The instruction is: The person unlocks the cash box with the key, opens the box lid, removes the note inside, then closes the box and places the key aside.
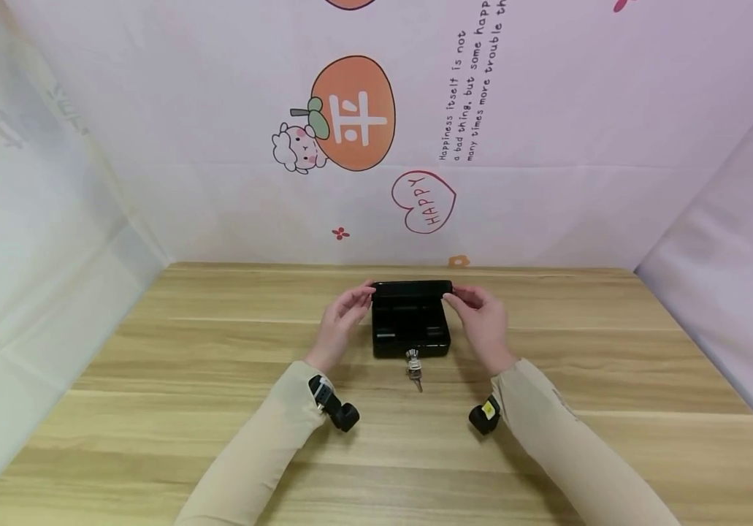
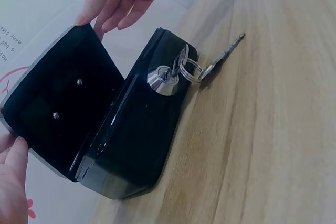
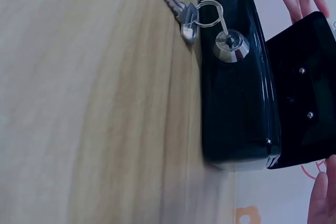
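Observation:
A black cash box (image 1: 411,349) stands on the table with its lid (image 1: 412,291) raised, and its dark inside shows from above. My left hand (image 1: 345,315) holds the lid's left edge, thumb in front and fingers behind. At the opposite edge my right hand (image 1: 484,321) pinches the lid near its upper corner. A round silver lock (image 2: 164,81) is set in the box's front wall, with a key in it. From that key hangs a ring (image 3: 210,13) with a second key (image 2: 226,55), which reaches down to the wood.
The wood-grain table (image 1: 231,431) runs back to a white printed cloth (image 1: 218,183) hanging behind it. More pale cloth hangs at the left and right sides. A small black camera (image 1: 346,416) is strapped to the left wrist, another (image 1: 483,418) to the right.

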A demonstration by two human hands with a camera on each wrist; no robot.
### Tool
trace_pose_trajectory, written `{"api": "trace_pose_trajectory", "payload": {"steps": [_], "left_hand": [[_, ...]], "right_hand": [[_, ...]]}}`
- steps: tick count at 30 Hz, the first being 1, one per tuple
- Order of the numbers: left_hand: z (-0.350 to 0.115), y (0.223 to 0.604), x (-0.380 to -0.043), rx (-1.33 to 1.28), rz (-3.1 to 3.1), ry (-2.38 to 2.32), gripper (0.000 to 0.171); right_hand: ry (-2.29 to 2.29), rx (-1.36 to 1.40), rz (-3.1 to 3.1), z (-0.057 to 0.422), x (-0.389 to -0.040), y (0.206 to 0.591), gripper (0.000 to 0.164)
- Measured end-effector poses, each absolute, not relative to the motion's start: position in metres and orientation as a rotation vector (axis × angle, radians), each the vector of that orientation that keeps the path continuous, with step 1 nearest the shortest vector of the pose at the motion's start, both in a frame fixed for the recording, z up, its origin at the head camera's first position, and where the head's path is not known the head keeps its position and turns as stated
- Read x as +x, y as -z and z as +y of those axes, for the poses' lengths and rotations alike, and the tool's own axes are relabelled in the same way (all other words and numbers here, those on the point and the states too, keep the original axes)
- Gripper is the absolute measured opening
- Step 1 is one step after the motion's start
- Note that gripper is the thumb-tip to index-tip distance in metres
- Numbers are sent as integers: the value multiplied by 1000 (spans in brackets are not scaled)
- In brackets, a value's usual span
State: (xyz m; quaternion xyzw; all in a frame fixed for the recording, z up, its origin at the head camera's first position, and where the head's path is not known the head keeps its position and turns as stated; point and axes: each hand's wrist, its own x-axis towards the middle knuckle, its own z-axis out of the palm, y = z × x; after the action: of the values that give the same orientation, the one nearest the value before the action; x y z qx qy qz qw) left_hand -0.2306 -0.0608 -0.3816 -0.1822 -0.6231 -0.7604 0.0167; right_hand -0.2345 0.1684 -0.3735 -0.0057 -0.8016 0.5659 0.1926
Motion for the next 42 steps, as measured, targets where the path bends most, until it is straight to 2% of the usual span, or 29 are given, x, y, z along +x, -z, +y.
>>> {"api": "trace_pose_trajectory", "payload": {"steps": [8,18,30,37,42], "left_hand": [[-59,380,-238,-624,-1840,2427,46],[-64,377,-248,-753,-2134,2251,59],[-64,379,-262,-732,-2141,2339,61],[-63,382,-269,-690,-2023,2507,60],[-63,383,-273,-678,-1976,2557,59]], "right_hand": [[-1582,-85,-2214,164,-242,368,27],[-1676,70,-2232,169,-245,371,36],[-1805,199,-2344,175,-257,371,45],[-2179,249,-2171,174,-266,369,47],[-2255,267,-2106,174,-272,370,49]]}}
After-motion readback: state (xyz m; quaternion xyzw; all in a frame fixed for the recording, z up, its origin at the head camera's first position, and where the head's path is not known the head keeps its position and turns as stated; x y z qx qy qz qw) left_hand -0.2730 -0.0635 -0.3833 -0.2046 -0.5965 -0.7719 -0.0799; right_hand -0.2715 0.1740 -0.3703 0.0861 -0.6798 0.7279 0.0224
